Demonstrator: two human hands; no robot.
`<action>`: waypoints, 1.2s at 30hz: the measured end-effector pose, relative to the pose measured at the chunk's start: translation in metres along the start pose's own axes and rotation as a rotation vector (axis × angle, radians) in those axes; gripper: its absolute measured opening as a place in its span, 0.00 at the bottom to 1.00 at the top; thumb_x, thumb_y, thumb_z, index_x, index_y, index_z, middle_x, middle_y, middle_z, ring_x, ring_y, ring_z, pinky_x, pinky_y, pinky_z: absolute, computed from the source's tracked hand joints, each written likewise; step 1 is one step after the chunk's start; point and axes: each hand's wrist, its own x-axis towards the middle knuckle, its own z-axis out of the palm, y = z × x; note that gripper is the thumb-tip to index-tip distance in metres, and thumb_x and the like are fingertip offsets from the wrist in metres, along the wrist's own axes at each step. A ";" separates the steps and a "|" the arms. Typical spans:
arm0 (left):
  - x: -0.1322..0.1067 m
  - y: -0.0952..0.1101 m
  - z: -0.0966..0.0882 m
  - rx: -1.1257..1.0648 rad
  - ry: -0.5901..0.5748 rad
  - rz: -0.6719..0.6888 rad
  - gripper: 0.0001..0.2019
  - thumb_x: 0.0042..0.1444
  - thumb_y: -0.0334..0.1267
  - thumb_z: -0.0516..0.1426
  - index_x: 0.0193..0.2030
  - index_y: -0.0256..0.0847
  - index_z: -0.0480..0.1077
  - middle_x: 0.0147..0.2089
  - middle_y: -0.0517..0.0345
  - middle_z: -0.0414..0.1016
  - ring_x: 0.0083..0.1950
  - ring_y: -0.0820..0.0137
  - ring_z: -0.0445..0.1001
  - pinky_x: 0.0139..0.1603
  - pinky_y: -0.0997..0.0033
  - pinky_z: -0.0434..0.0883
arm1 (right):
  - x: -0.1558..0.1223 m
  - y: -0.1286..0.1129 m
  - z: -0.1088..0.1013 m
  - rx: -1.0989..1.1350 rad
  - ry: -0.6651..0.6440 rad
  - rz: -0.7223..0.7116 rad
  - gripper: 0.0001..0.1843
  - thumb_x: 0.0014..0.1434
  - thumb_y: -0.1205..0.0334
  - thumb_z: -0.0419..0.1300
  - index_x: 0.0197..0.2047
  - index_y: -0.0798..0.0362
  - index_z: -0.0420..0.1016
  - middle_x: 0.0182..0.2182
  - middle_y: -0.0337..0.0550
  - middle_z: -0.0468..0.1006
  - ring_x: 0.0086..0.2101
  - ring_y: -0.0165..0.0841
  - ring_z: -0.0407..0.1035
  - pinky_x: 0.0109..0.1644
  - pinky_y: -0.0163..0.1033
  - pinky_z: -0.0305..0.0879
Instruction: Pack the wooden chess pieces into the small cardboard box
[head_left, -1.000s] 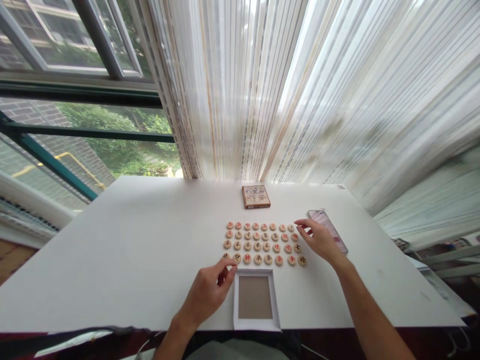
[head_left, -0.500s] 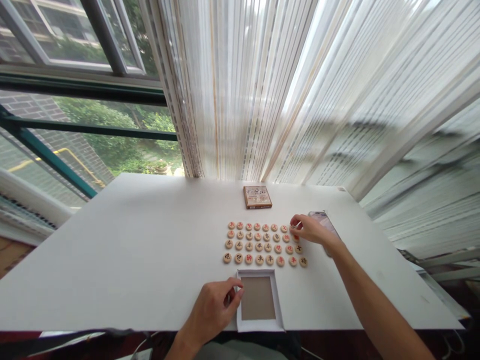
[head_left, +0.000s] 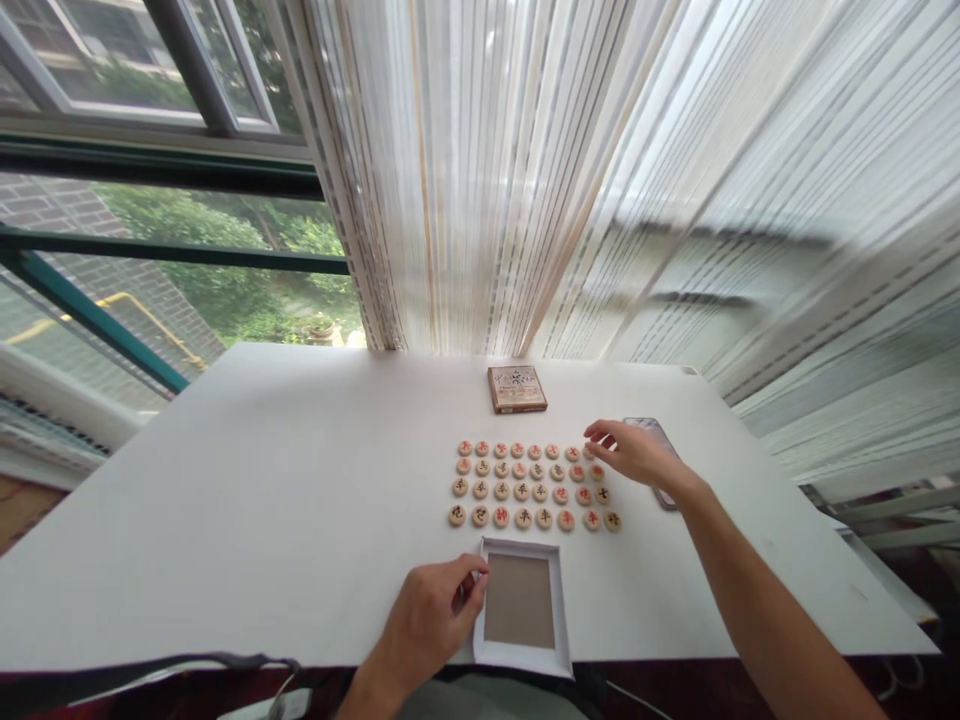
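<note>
Round wooden Chinese chess pieces (head_left: 522,489) with red or black characters lie flat in rows on the white table. My right hand (head_left: 626,450) is over the right end of the farthest row, its fingers loosely bent and apart, with nothing seen in them. It partly covers the end piece (head_left: 589,450) there. My left hand (head_left: 435,610) is closed at the near side, thumb and forefinger pinched at the left wall of an open shallow box (head_left: 556,600). This box has white walls, a grey-brown bottom and no pieces inside.
A flat brown printed box (head_left: 517,388) lies beyond the pieces, toward the striped curtain (head_left: 480,180). Beside my right wrist, a phone (head_left: 666,499) rests on the table (head_left: 262,500), partly hidden. An open window is at the left.
My right hand has eased off the end piece of the farthest row, and its fingers have parted. My left hand stays at the box wall. The view has shifted slightly.
</note>
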 end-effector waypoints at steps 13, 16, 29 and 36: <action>-0.001 0.000 0.000 0.004 0.009 0.019 0.06 0.67 0.38 0.56 0.38 0.43 0.72 0.28 0.62 0.77 0.28 0.72 0.74 0.32 0.75 0.67 | 0.021 -0.144 0.058 0.007 -0.212 -0.591 0.09 0.63 0.69 0.62 0.46 0.51 0.80 0.41 0.45 0.82 0.38 0.35 0.76 0.39 0.35 0.65; 0.000 0.000 0.000 0.010 0.011 0.021 0.06 0.67 0.37 0.55 0.38 0.43 0.71 0.29 0.62 0.77 0.28 0.72 0.74 0.32 0.74 0.66 | 0.025 -0.152 0.066 -0.021 -0.250 -0.654 0.10 0.62 0.72 0.62 0.44 0.52 0.81 0.41 0.46 0.82 0.37 0.34 0.76 0.40 0.35 0.64; -0.002 0.001 -0.001 0.023 0.014 0.037 0.08 0.68 0.39 0.54 0.38 0.42 0.71 0.29 0.62 0.76 0.29 0.72 0.74 0.33 0.74 0.67 | 0.049 -0.141 0.000 -0.080 -0.121 -0.625 0.09 0.67 0.58 0.60 0.38 0.54 0.76 0.34 0.44 0.80 0.31 0.32 0.71 0.34 0.35 0.63; 0.000 0.001 -0.001 0.008 0.019 0.039 0.09 0.69 0.39 0.54 0.37 0.42 0.71 0.29 0.61 0.76 0.28 0.72 0.73 0.32 0.75 0.66 | 0.031 -0.114 -0.025 -0.139 -0.130 -0.550 0.08 0.66 0.64 0.57 0.42 0.53 0.78 0.36 0.45 0.83 0.32 0.34 0.75 0.35 0.37 0.65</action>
